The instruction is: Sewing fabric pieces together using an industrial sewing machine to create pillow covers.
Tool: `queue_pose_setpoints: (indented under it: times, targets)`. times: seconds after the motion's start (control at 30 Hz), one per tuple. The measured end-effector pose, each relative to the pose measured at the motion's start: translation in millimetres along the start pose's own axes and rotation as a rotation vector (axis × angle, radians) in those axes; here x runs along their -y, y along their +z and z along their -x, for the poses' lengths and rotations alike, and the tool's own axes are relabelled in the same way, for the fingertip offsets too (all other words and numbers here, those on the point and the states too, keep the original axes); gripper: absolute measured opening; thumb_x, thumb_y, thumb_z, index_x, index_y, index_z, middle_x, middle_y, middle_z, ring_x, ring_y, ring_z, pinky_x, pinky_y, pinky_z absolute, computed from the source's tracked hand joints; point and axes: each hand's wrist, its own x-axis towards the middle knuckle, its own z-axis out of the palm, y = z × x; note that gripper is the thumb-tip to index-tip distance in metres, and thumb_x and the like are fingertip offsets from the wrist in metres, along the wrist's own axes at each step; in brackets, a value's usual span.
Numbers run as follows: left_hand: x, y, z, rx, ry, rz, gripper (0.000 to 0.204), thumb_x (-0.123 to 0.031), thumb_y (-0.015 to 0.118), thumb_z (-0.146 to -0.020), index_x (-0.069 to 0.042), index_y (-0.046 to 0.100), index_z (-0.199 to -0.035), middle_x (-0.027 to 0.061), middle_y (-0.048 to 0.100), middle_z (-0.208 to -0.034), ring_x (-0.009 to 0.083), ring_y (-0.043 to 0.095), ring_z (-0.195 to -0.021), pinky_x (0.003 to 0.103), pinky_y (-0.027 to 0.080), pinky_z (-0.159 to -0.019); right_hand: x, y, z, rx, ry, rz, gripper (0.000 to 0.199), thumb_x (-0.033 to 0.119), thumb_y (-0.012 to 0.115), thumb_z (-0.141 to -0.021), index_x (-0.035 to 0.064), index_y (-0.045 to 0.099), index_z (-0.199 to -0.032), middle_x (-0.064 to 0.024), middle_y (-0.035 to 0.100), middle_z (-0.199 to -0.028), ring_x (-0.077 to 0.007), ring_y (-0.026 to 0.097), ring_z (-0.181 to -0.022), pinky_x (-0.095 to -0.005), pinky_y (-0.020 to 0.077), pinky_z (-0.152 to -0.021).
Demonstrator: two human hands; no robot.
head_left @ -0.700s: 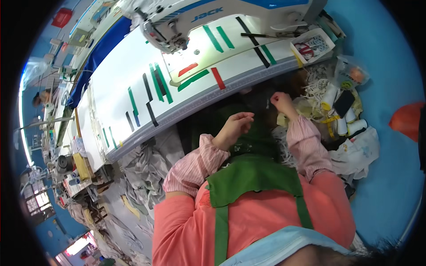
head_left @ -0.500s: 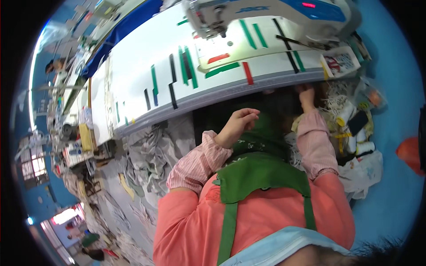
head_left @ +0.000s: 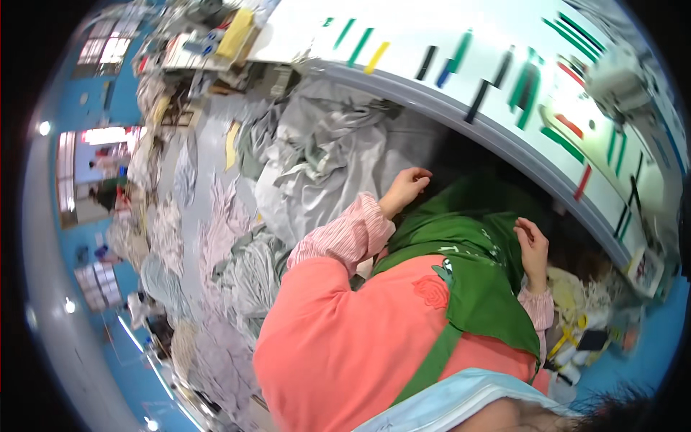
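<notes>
Both hands rested on green cloth (head_left: pixel 461 237) in the lap below the table (head_left: pixel 461 79): left hand (head_left: pixel 404 189) and right hand (head_left: pixel 533 248) loosely curled, grip unclear. Cloth looked soft, light; best pinched at edges.

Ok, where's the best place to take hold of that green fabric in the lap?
Probably the top edge of the green fabric, from above: it lies draped between the left hand and right hand, with loose folds there to pinch.

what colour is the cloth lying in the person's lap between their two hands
Green: the cloth shows best in the head view, between the left hand and right hand.
</notes>
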Motion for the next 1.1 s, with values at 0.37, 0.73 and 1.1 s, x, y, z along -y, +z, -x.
queue_pose_setpoints:
  times: [0.37, 0.73, 1.1]
  targets:
    - [34.5, -201.8, -45.7, -0.982, 0.592, -0.682, 0.049, -0.009, 0.072, -0.071, -0.003, 0.054, -0.116, 0.0144, 0.059, -0.107, 0.0308, 0.054, -0.104, 0.035, 0.044, -0.09, 103.7, 97.6, -68.2, 0.447, -0.182, 0.236, 0.02, 0.001, 0.058, -0.088, -0.0038, 0.062, -0.107, -0.0095, 0.067, -0.096, -0.014, 0.064, -0.087, -0.0231, 0.0493, -0.076]
    - [54.0, -146.6, -6.7, -0.308, 0.41, -0.669, 0.023, -0.007, 0.058, -0.069, -0.01, 0.064, -0.091, 0.0154, 0.064, -0.08, 0.0363, 0.063, -0.077, 0.045, 0.05, -0.069, 159.8, 197.6, -121.5, 0.85, -0.352, 0.402, 0.034, 0.0, 0.067, -0.075, -0.0007, 0.061, -0.108, -0.0127, 0.063, -0.101, -0.0246, 0.063, -0.092, -0.0291, 0.0499, -0.079]
    - [14.1, -149.3, 59.4, -0.147, 0.449, -0.892, 0.013, -0.008, 0.062, -0.07, -0.007, 0.056, -0.081, 0.0116, 0.058, -0.079, 0.0324, 0.061, -0.069, 0.043, 0.049, -0.057, 109.4, 280.9, -178.1, 0.984, -1.057, 1.078, 0.015, 0.008, 0.066, -0.068, 0.0105, 0.06, -0.081, -0.0068, 0.064, -0.072, -0.0256, 0.062, -0.078, -0.0459, 0.0404, -0.093]
